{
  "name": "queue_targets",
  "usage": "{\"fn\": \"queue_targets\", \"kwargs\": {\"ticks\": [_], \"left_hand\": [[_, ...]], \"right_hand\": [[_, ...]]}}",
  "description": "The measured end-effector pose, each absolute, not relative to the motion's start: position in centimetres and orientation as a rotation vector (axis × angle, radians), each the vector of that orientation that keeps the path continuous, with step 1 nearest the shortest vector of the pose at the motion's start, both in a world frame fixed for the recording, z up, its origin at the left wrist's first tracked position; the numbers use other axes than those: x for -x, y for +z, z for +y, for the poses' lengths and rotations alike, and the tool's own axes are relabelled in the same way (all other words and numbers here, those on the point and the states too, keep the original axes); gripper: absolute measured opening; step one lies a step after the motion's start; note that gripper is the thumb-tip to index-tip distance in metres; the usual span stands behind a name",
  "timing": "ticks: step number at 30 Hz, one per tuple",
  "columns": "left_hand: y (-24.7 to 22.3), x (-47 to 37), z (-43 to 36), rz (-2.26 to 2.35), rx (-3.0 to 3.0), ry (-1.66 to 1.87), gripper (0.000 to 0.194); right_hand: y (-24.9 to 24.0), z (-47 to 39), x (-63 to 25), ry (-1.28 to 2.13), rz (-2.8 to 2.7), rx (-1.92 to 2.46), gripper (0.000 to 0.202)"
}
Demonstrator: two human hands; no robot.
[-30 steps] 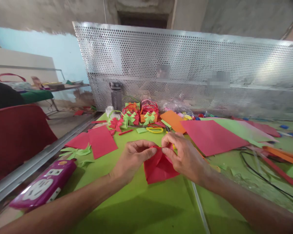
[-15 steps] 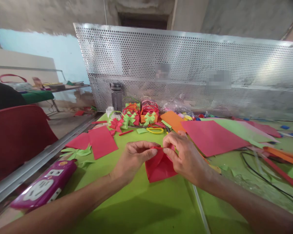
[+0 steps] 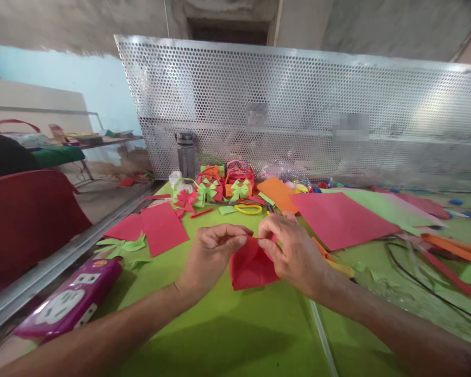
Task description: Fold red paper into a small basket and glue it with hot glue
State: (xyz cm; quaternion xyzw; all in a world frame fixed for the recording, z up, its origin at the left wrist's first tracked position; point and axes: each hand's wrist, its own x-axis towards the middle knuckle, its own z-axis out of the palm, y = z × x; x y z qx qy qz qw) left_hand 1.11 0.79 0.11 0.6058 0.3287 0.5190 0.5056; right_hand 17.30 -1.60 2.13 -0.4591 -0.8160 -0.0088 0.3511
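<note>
Red-paper folding, by the look of it: pinching the top edge of the folded piece (image 3: 253,275) between the fingers of the left hand (image 3: 210,256) and, just beside, of the right hand (image 3: 294,254). Probably calls for an even, firm press along that edge next. Hanging below the fingertips, over the green counter (image 3: 204,335); hard to tell whether touching it.

Fingers (image 3: 234,242) partly cover the folded red paper (image 3: 251,272); the left edge crops the red chair (image 3: 35,220).
</note>
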Motion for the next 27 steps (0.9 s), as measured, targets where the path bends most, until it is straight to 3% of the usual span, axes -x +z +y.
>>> {"fn": "queue_targets", "kwargs": {"ticks": [15, 27], "left_hand": [[-0.6, -0.6, 2.1, 0.99, -1.845, 1.187, 0.008], [-0.3, -0.5, 2.7, 1.027, -1.658, 1.12, 0.005]], "right_hand": [[2.3, -1.5, -17.5, 0.024, -2.09, 1.267, 0.014], [2.5, -1.3, -17.8, 0.004, -2.095, 1.298, 0.014]]}}
